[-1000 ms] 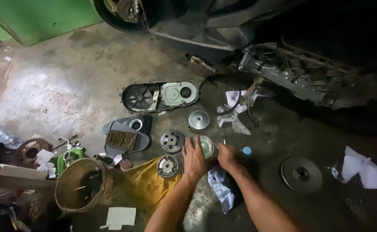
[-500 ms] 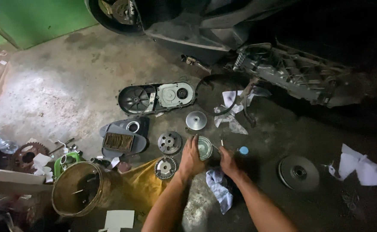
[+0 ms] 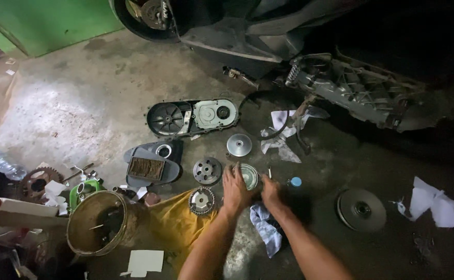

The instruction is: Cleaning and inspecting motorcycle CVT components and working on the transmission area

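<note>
On the concrete floor both my hands meet at a round metal pulley part (image 3: pixel 248 175). My left hand (image 3: pixel 234 190) cups its left side with fingers spread over the rim. My right hand (image 3: pixel 270 193) presses against its right lower edge. Around it lie a flat round plate with holes (image 3: pixel 207 170), a shiny cone-shaped disc (image 3: pixel 239 144) and a toothed round part (image 3: pixel 201 200) resting on a yellow cloth (image 3: pixel 177 223). A light rag (image 3: pixel 265 229) lies under my right forearm.
A scooter's open engine case (image 3: pixel 361 93) sits at the upper right, its black and grey cover (image 3: pixel 191 117) on the floor. A large clutch disc (image 3: pixel 360 209) lies right. A rusty bucket (image 3: pixel 98 223), air filter box (image 3: pixel 150 166), blue cap (image 3: pixel 296 182) and white rags (image 3: pixel 439 207) surround.
The view has drifted slightly, so the parts sit a little higher in frame. My hands stay on the round metal part, with the left hand shifted a bit over its rim.
</note>
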